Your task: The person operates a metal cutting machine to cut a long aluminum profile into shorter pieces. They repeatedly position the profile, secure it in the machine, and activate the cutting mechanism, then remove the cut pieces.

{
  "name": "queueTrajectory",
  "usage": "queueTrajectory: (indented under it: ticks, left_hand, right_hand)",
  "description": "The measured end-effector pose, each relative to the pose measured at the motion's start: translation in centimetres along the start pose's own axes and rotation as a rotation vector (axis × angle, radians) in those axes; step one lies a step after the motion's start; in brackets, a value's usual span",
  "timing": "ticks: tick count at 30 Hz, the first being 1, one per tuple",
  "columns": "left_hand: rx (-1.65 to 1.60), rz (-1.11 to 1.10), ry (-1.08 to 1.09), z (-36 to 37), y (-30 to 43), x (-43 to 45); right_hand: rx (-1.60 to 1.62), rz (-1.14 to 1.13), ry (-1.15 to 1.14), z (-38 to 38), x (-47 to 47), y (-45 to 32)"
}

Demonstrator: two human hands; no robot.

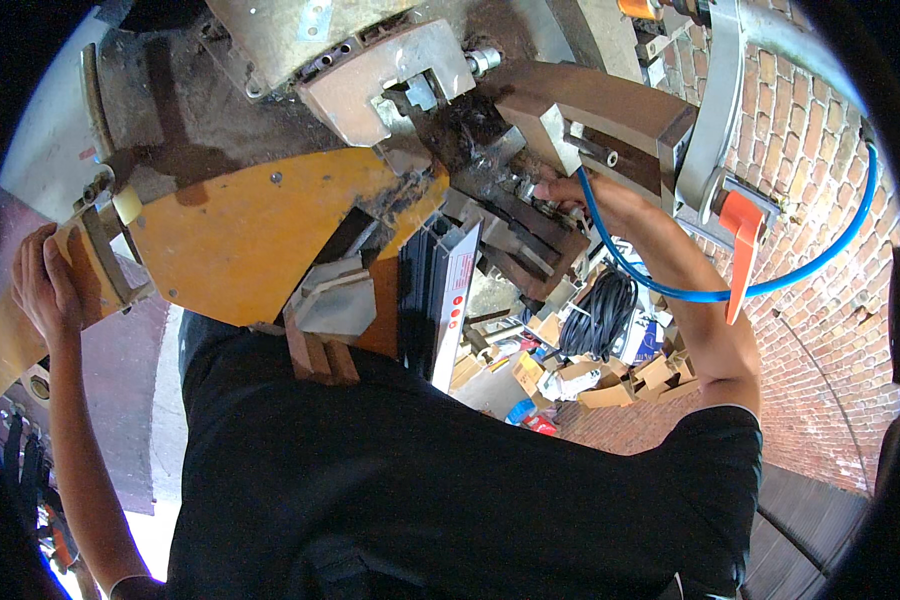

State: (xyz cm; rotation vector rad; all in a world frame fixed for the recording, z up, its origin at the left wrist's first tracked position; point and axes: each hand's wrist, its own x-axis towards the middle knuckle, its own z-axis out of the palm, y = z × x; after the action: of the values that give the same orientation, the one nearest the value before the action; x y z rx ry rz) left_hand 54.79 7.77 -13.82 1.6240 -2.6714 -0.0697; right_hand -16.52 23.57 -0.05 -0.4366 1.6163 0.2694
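Observation:
My left hand (47,281) rests on the end of a yellow-painted metal beam (94,255), its thumb apart from the fingers. At the other side my right hand (570,191) reaches in under a brown metal bracket (600,112). Its fingertips are at a small shiny metal fitting (523,186) on the dark machine block (525,247). The bracket and a blue hose (607,244) hide part of that hand, so its grip is unclear. Between my hands lies a wide yellow machine plate (240,225) with a dark, dirt-covered slot.
A notched steel block (390,82) sits above the plate. An orange lever (741,232) juts out beside my right forearm. Below are a coil of black cable (598,311) and torn cardboard boxes (607,390). A brick wall (787,142) stands at the right.

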Motion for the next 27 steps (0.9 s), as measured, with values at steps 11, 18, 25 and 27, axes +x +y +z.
queueTrajectory:
  ticks: [11,18,25,27]
  left_hand:
    - [-0.032,-0.005,-0.002,-0.4,0.3,0.1]
    - [-0.009,0.01,0.05,-0.5,0.6,0.2]
    - [-0.021,-0.034,0.033,-0.6,1.2,0.0]
    - [-0.007,-0.041,0.036,-0.6,1.3,0.1]
  right_hand:
    - [0.115,-0.038,0.153,2.2,0.6,-0.1]
    - [0.031,-0.113,0.175,1.5,0.3,0.5]
    - [-0.256,-0.129,0.075,-1.5,0.0,1.5]
    - [-0.336,-0.184,0.119,-1.6,-0.2,1.5]
